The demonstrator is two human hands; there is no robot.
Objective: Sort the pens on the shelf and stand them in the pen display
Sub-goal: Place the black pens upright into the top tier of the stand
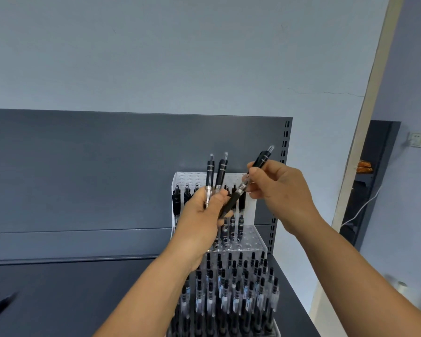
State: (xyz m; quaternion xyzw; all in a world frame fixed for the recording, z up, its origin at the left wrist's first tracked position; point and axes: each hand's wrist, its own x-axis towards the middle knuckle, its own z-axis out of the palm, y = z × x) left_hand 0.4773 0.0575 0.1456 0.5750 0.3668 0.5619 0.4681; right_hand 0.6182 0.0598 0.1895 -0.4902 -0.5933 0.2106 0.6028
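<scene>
You face a pen display [250,235] of clear, glossy plastic, its drilled tiers catching small highlights, with a smooth white back panel. The pens standing in it [233,285] have transparent plastic barrels and shiny black tops. The pen in your right hand [281,188], tilted [243,186], shows a matt black grip, a clear middle and a glossy black upper part with a see-through button. The two pens in your left hand [202,215], upright [215,176], look the same. The shelf [71,295] and its back board look like smooth, matt, dark grey painted metal. The far wall [180,57] is matt paint.
</scene>
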